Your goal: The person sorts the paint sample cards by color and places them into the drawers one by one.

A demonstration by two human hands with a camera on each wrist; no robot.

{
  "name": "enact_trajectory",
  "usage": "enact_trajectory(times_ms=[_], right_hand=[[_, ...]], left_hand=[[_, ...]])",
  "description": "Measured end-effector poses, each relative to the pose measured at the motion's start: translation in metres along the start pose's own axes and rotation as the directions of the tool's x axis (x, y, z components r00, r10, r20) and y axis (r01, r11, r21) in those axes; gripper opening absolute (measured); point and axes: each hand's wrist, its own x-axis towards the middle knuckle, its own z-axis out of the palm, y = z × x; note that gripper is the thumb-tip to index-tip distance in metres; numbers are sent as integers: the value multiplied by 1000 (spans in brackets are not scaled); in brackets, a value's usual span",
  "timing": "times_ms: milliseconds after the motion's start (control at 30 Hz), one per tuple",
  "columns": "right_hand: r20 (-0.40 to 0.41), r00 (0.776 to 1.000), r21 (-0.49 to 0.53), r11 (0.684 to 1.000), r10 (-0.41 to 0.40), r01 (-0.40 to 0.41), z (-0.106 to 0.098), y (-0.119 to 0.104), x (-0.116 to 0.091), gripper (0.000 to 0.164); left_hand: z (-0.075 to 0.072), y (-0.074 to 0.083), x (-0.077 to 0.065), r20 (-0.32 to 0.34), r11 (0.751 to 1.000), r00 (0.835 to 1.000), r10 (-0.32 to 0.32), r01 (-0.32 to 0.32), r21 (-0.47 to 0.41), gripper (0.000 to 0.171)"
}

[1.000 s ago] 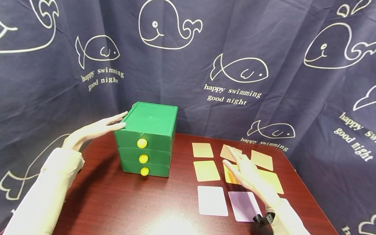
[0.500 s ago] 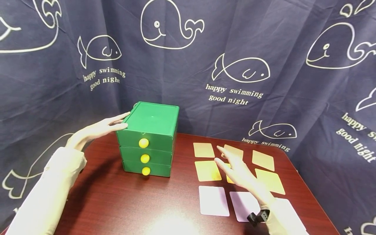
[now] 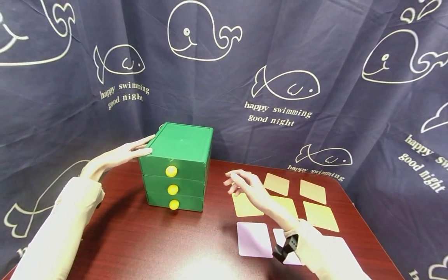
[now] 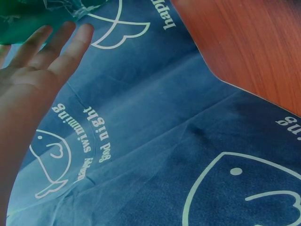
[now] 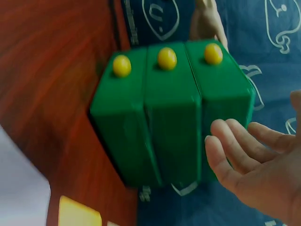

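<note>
A green three-drawer box (image 3: 182,142) with yellow round knobs stands on the table, its drawers closed. My left hand (image 3: 120,154) rests against its upper left edge with fingers extended. In the left wrist view the straight fingers of the left hand (image 4: 47,56) reach the green box (image 4: 28,23). My right hand (image 3: 250,188) hovers to the right of the box, over the left column of cards, holding nothing. Seen from the right wrist, the right hand (image 5: 263,160) has loosely bent fingers in front of the box's side (image 5: 174,141).
Several square cards lie in rows on the right of the reddish-brown table (image 3: 140,245), among them a yellow card (image 3: 321,216), a pale lilac card (image 3: 254,240) and a tan card (image 3: 312,191). A dark blue curtain (image 3: 217,89) with fish and whale drawings surrounds the table.
My right hand has moved left from above the middle cards toward the green drawer box, its fingers bending a little. The left hand has stayed at the box's edge.
</note>
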Motion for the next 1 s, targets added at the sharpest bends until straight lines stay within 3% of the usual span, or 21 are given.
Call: enact_trajectory(times_ms=[200, 400, 733, 1000], right_hand=[[149, 988, 227, 972, 32, -65, 34, -6, 10, 38], [239, 964, 409, 888, 120, -212, 67, -11, 24, 48], [291, 923, 478, 798, 250, -367, 109, -15, 45, 53], [289, 914, 521, 754, 286, -400, 128, -19, 58, 57]], left_hand=[[0, -5, 2, 11, 1000, 1000, 1, -1, -20, 65], [0, -6, 2, 14, 999, 1000, -5, 6, -31, 65], [1, -7, 3, 23, 999, 1000, 4, -3, -53, 65], [-1, -4, 2, 23, 1000, 1000, -2, 2, -11, 63]])
